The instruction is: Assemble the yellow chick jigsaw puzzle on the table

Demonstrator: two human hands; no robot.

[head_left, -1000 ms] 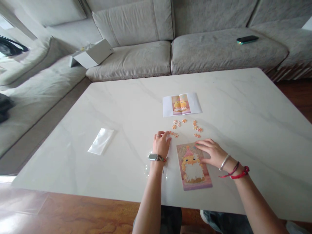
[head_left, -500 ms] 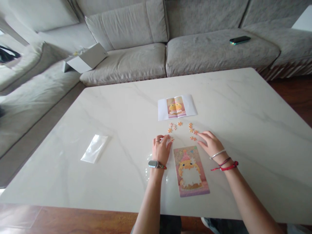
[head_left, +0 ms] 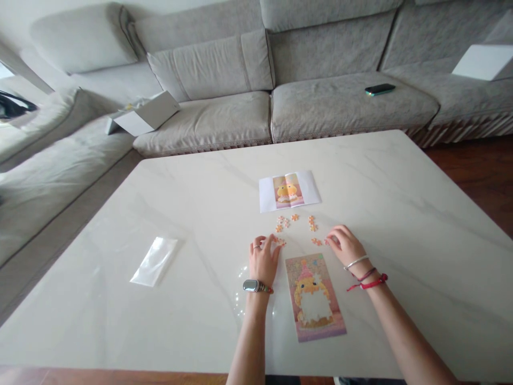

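**A:** Desk (head_left: 401, 214) first: it looks like polished stone, white with grey veins, and it's glossy enough to throw back glare.

**B:** The sofa (head_left: 344, 101) behind it is the opposite. Grey woven cloth, matt, slightly rough.

**A:** There's the clear plastic bag (head_left: 154, 260), shiny and crinkled. And the paper sheet (head_left: 308, 190), matt, with fold creases.

**B:** The puzzle (head_left: 315, 297) looks like printed card with a low sheen. The loose pieces (head_left: 294, 217) are the same.

**A:** On the wrists, a smooth silver metal bangle (head_left: 356, 262), a red cord bracelet (head_left: 371, 283) and a watch (head_left: 251, 285) with a glossy face.

**B:** The phone (head_left: 379, 89) on the cushion is dark and glossy. The floor (head_left: 481, 176) is reddish wood, polished.
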